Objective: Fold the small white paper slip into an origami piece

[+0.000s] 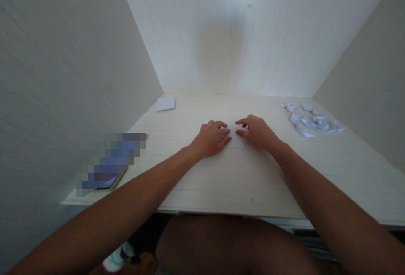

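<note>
A small white piece of paper [236, 141] lies flat on the white tabletop [215, 182] between my hands. My left hand [212, 139] rests at the paper's left edge, fingers apart, with the thumb and fingertips touching or very near it. On the other side, my right hand [255, 130] is at the paper's upper right corner. Its thumb and forefinger are apart, the thumb at the paper's edge and the forefinger a little beyond it. The other fingers of my right hand are partly hidden.
Several folded white paper pieces [316, 119] lie at the back right. A stack of white paper [166, 103] sits at the back left. A phone [112, 178], partly blurred out, lies at the left front. Panels [228, 47] enclose the back and both sides.
</note>
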Demonstrator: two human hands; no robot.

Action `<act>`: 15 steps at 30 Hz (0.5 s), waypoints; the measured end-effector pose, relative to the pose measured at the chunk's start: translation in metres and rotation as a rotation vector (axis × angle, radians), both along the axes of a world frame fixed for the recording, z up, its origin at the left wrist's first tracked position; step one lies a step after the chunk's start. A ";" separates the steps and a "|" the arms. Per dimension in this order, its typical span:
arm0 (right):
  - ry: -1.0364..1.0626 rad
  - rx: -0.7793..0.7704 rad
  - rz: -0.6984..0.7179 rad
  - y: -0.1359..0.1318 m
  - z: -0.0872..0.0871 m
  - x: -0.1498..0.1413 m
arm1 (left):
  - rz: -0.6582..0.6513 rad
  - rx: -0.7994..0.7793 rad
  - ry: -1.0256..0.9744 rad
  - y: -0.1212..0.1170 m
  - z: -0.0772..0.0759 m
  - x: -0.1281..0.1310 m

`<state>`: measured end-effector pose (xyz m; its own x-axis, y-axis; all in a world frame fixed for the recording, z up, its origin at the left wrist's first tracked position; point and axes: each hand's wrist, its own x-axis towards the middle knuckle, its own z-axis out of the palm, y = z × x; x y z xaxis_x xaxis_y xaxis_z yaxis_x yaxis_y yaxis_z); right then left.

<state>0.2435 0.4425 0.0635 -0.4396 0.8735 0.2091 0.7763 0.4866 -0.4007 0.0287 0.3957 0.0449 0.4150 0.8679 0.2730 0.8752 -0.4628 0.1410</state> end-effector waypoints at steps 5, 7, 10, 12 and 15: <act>-0.373 0.030 0.122 -0.016 0.013 0.001 | 0.005 0.023 0.022 -0.002 -0.003 0.002; -0.466 0.047 0.113 -0.022 0.015 0.000 | 0.006 0.027 0.029 -0.002 -0.003 0.002; -0.532 0.032 0.074 -0.026 0.014 -0.002 | 0.002 0.037 0.045 -0.003 -0.002 0.002; -0.548 0.008 0.054 -0.027 0.014 -0.003 | 0.000 0.052 0.062 -0.004 -0.003 0.002; -0.556 -0.029 0.047 -0.026 0.016 -0.003 | 0.004 0.081 0.098 -0.009 -0.004 0.000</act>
